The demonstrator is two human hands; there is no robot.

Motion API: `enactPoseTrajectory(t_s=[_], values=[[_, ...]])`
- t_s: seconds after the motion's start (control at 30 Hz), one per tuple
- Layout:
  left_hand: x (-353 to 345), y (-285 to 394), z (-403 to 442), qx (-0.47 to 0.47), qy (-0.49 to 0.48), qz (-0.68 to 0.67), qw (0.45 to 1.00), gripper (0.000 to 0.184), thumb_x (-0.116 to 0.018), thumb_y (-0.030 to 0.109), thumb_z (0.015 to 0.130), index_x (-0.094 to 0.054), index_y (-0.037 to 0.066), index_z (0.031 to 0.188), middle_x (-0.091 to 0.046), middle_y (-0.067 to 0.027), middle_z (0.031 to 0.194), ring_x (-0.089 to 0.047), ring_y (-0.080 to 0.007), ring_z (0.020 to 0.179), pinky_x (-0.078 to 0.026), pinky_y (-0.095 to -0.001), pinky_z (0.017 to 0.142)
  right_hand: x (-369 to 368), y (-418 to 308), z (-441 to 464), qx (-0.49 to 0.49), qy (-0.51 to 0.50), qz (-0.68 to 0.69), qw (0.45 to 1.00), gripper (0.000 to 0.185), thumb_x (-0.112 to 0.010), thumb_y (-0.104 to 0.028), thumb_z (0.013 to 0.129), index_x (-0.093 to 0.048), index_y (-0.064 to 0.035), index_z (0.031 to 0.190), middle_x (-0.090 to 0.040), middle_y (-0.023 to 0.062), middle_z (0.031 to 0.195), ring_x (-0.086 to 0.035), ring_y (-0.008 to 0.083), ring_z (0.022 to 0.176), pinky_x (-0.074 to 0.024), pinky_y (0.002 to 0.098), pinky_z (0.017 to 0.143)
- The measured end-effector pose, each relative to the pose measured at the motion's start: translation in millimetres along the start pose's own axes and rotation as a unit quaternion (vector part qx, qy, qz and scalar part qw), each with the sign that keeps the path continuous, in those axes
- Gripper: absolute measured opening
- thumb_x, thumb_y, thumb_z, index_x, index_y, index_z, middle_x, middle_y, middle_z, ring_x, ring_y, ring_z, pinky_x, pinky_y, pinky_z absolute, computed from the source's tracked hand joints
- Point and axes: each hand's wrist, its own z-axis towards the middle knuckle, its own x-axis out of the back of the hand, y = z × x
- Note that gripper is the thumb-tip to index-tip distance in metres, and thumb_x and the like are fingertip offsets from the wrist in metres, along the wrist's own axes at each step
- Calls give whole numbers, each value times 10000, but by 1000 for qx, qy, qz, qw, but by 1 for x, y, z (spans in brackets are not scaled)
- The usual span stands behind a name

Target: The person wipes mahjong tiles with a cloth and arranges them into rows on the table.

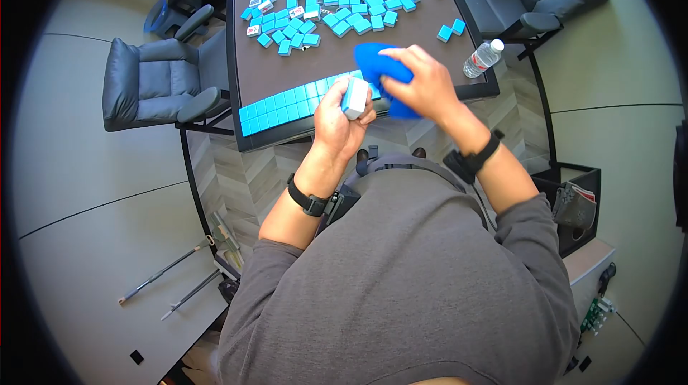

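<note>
My left hand is closed around a white-and-blue mahjong tile, held up near the table's front edge. It looks large, and whether it is one tile or several pressed together I cannot tell. A blue cloth is gripped in my right hand, just right of the tile and partly over the row's end. Below and beyond my hands, mahjong tiles lie blue side up in a neat double row along the front edge. My hands and the cloth hide part of its right end.
Many loose mahjong tiles are scattered over the far part of the dark table, a few with faces up. A water bottle stands at the right front corner. Grey armchairs flank the table.
</note>
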Motion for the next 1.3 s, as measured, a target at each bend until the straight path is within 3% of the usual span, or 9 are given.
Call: enactPoseTrajectory(t_s=[0.07,0.1,0.27,0.47,0.73,0.9,1.0,1.13,1.3], values=[[-8,4,-9,-4,-70,26,997,210,-402,289,1067,-519,117,1092,-597,-88,846,-455,-138,599,-339,-292,529,-14,40,-2,-84,5,-59,995,411,-751,-228,805,-679,-131,1198,-687,133,1056,-690,346,949,-560,411,808],[-3,5,-8,-6,-123,-4,992,257,-377,286,1076,-495,125,1239,-605,-104,880,-463,-153,592,-361,-295,530,-13,48,-4,-79,10,-58,995,411,-751,-228,805,-679,-131,1198,-687,133,1056,-690,346,949,-560,411,808],[9,19,-3,-44,-100,-15,994,379,-374,285,1083,-454,132,1420,-627,-104,961,-471,-152,569,-387,-296,530,-5,51,-28,-128,15,41,991,412,-747,-241,827,-674,-95,1206,-700,138,1119,-694,318,1013,-543,388,881],[21,17,4,-5,18,-40,999,236,-478,313,1049,-574,107,1115,-641,-80,908,-519,-177,598,-388,-300,538,-2,59,-41,-180,12,82,980,425,-737,-230,841,-664,-77,1232,-711,135,1134,-701,275,1025,-541,372,902],[20,9,11,28,-14,-9,999,206,-476,305,1047,-540,110,1024,-589,-49,810,-439,-154,566,-332,-302,519,19,25,-34,-147,27,124,981,434,-742,-190,837,-656,-68,1245,-702,138,1132,-700,273,1010,-539,368,897],[7,2,11,-11,1,32,999,219,-464,311,1052,-543,108,1027,-597,-47,825,-429,-126,566,-328,-293,518,37,-32,-14,32,23,141,989,477,-779,-128,767,-668,-93,1230,-665,140,1026,-686,271,883,-554,363,778],[-33,-5,5,-55,152,56,985,208,-444,313,1064,-536,132,1019,-562,-17,770,-408,-97,552,-323,-281,508,32,-51,-9,123,7,90,988,505,-804,-163,726,-678,-144,1215,-647,145,974,-668,324,817,-560,388,733],[14,4,3,-26,-28,50,998,178,-445,284,1063,-528,131,1025,-528,-28,739,-383,-112,508,-294,-286,490,12,-16,0,1,-7,19,1000,393,-742,-225,792,-679,-142,1171,-668,126,1010,-689,349,888,-567,415,752],[-1,13,-8,-71,-52,54,995,143,-432,266,1062,-506,145,1044,-514,-26,734,-372,-122,516,-293,-284,500,8,11,-4,-47,13,40,998,398,-742,-193,800,-672,-103,1182,-677,135,1040,-688,340,913,-558,399,788]])
